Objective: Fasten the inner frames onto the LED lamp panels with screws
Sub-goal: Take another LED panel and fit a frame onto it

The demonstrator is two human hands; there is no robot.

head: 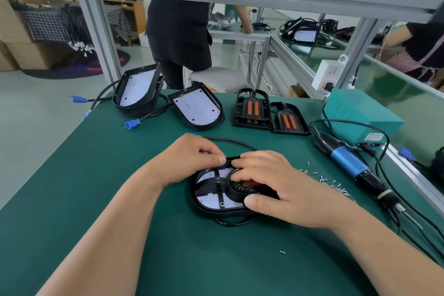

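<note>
A black LED lamp panel [211, 202] lies on the green mat in front of me, its white LED board showing. A black inner frame [219, 185] with a round ring sits on it. My left hand [192, 158] grips the panel's far rim, thumb on the edge. My right hand [271, 187] covers the right part of the frame, fingers curled over it and thumb on the near rim. Loose screws [334, 185] lie to the right, beside a blue electric screwdriver [348, 163].
Two more lamp panels [197, 108] [138, 89] and two inner frames with orange parts [252, 110] [288, 120] lie at the back. A teal power box [355, 113] stands at the right. Cables trail around; one screw [282, 252] lies near me. People stand beyond the table.
</note>
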